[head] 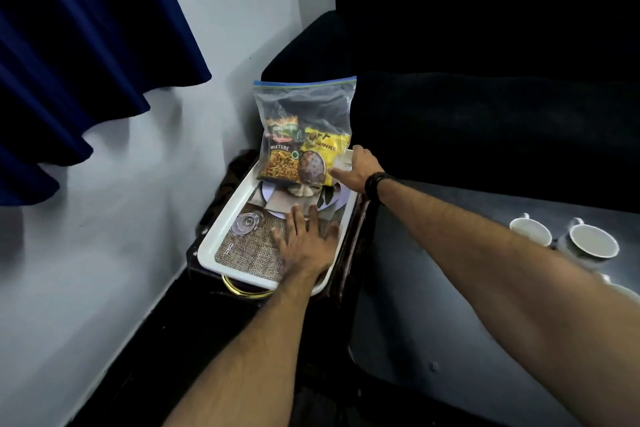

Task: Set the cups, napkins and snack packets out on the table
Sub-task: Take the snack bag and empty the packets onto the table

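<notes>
A clear zip bag [304,107] stands upright at the far end of a white tray [221,236]. Inside it are a "Mixture" snack packet [280,159] and a yellow snack packet [320,152]. My right hand [356,172] grips the bag's lower right corner, thumb in front and fingers behind, beside something white that I cannot identify. My left hand [304,243] lies flat on the tray's printed floor with its fingers spread. Two white cups [531,230] [594,246] stand on the dark table [450,322] at the right, and a third cup [623,288] shows at the frame edge.
The tray rests on a small dark side table [207,291] in the corner by the grey wall. A dark sofa [485,80] runs behind the bag and the table. A blue curtain [69,45] hangs at the upper left.
</notes>
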The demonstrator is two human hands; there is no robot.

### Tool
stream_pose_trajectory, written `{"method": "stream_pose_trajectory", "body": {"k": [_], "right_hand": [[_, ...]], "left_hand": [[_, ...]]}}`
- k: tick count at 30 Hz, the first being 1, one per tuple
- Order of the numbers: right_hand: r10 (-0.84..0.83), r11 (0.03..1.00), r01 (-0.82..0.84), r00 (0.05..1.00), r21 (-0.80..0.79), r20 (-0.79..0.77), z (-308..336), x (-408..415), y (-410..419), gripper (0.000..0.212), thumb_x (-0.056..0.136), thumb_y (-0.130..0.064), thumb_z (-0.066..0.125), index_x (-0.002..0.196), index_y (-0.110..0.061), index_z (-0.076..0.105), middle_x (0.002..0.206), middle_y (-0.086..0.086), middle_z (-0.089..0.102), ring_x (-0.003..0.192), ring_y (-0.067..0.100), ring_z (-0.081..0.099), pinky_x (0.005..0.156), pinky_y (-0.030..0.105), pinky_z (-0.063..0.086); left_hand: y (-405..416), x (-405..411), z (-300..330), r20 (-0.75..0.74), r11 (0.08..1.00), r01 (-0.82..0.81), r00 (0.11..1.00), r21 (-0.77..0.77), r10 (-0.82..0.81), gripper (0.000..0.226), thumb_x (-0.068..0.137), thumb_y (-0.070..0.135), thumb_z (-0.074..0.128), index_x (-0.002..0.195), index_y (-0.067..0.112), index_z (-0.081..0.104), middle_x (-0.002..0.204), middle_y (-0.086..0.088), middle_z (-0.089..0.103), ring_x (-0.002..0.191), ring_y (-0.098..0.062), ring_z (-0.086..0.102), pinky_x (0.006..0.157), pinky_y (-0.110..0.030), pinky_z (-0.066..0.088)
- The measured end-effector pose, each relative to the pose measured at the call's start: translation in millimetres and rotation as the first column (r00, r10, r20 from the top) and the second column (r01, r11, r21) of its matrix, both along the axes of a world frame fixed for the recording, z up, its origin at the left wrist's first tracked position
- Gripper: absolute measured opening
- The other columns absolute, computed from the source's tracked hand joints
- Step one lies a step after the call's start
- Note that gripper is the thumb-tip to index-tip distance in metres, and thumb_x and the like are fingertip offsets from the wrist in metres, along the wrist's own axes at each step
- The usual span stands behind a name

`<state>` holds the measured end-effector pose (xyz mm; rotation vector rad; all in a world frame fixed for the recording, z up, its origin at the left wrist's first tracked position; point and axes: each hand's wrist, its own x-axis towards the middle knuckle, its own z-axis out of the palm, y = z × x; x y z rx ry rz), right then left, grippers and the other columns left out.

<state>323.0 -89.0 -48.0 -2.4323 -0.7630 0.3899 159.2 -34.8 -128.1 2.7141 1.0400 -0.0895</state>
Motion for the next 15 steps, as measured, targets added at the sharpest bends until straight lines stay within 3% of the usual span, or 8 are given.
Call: {"method": "stream_pose_trajectory", "body": {"k": [5, 8, 10, 11, 13, 15], "right_hand": [[-0.111, 0.972, 0.168, 0.945, 0.163, -0.308, 1.3, 11.0, 29.9, 0.100, 0.083, -0.040, 0.073, 0.152, -0.003, 0.010, 0.149, 0.018, 0.038, 0.132, 0.034, 0.045, 0.101, 0.038, 0.045], [-0.174, 0.927, 0.277, 0.914, 0.252, -0.367, -5.2, 12.9, 47.4, 0.105, 0.073, -0.054, 0.077, 0.149, -0.007, 0.022, 0.135, 0.015, 0.053, 0.118, 0.033, 0.056, 0.093, 0.041, 0.053], [-0.202, 0.868, 0.369, 0.873, 0.332, -0.443, -9.7, 9.8, 54.5, 0.083, 0.069, -0.063, 0.075, 0.128, -0.011, 0.047, 0.097, 0.007, 0.067, 0.083, 0.022, 0.066, 0.066, 0.034, 0.057], [-0.211, 0.858, 0.386, 0.866, 0.340, -0.453, -10.9, 6.7, 55.4, 0.065, 0.073, -0.063, 0.071, 0.112, -0.014, 0.056, 0.082, 0.004, 0.065, 0.069, 0.017, 0.062, 0.054, 0.028, 0.050], [-0.213, 0.898, 0.324, 0.912, 0.298, -0.351, -11.0, 0.6, 56.7, 0.047, 0.086, -0.059, 0.059, 0.083, -0.012, 0.062, 0.074, 0.004, 0.059, 0.070, 0.018, 0.056, 0.052, 0.028, 0.039], [-0.206, 0.926, 0.271, 0.946, 0.263, -0.252, -11.1, -6.9, 54.5, 0.050, 0.095, -0.050, 0.050, 0.069, -0.008, 0.056, 0.076, 0.011, 0.059, 0.078, 0.025, 0.056, 0.059, 0.033, 0.040]], "left_hand": [[-1.1, 2.0, -3.8, 0.022, 1.000, -0.005, 1.000, 0.025, 0.004, 0.076, 0.094, 0.069, 0.010, 0.157, 0.029, -0.005, 0.164, -0.008, -0.014, 0.152, -0.024, -0.014, 0.115, -0.058, -0.012], [-0.9, 3.6, -5.4, 0.034, 0.999, -0.022, 0.999, 0.034, 0.021, 0.075, 0.095, 0.066, 0.015, 0.158, 0.029, -0.002, 0.165, -0.007, -0.010, 0.152, -0.023, -0.012, 0.116, -0.059, -0.010], [-2.1, 3.8, -6.0, 0.048, 0.999, -0.031, 0.998, 0.040, 0.029, 0.074, 0.096, 0.064, 0.019, 0.158, 0.028, 0.002, 0.166, -0.006, -0.006, 0.152, -0.023, -0.009, 0.117, -0.058, -0.009], [-2.4, 4.1, -5.9, 0.056, 0.999, -0.034, 0.998, 0.041, 0.032, 0.074, 0.096, 0.063, 0.020, 0.158, 0.028, 0.002, 0.166, -0.006, -0.005, 0.153, -0.022, -0.009, 0.117, -0.058, -0.009], [-2.0, 5.6, -5.7, 0.060, 0.999, -0.039, 0.997, 0.033, 0.037, 0.074, 0.095, 0.064, 0.020, 0.158, 0.028, 0.001, 0.166, -0.005, -0.006, 0.152, -0.022, -0.010, 0.117, -0.057, -0.011], [-0.9, 4.3, -5.5, 0.048, 0.999, -0.047, 0.998, 0.020, 0.046, 0.074, 0.095, 0.065, 0.019, 0.158, 0.029, 0.000, 0.166, -0.005, -0.008, 0.152, -0.022, -0.010, 0.117, -0.056, -0.012]]}}
